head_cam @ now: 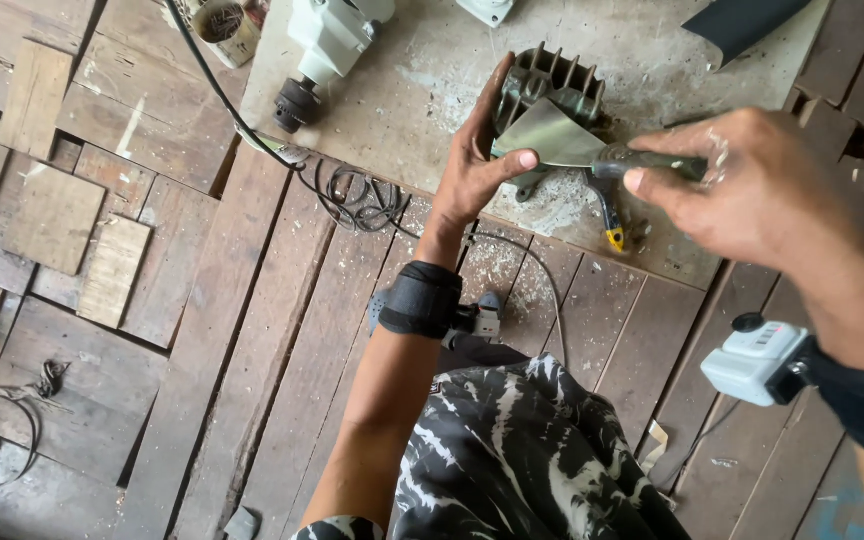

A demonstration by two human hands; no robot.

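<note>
Left hand (pixel 480 165) is gripping the finned metal casting (pixel 550 95), bracing it on the board (pixel 422 80); right hand (pixel 742 185) is clenching the scraper (pixel 572 145), its blade lying flat against the fins.

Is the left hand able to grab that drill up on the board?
Probably yes, once it lets go. The left hand now steadies the finned metal part; the drill lies close on its left, with bare board between.

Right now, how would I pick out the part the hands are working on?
Find the pale dusty board at the top of the plank floor. At its near edge the left hand steadies a grey finned metal casting, while the right hand lays a scraper on it. Only it has raised parallel fins.
</note>
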